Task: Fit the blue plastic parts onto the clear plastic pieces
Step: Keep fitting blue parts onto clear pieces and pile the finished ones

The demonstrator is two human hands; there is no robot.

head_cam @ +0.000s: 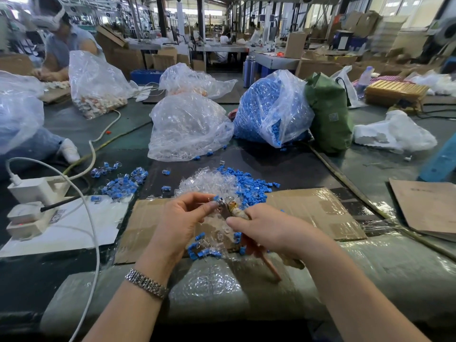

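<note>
Assembled pieces (121,183) lie far left, loose piles (222,183) remain; left hand (182,218) pinches a blue part (216,198), right hand (266,228) grips a tool (234,209).

blue parts (249,186), clear pieces (204,183), green bag (328,114)

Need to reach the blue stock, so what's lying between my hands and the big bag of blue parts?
In the head view, between the hands and the bag of blue parts lies a heap of clear pieces and loose blue parts, then bare dark mat.
</note>
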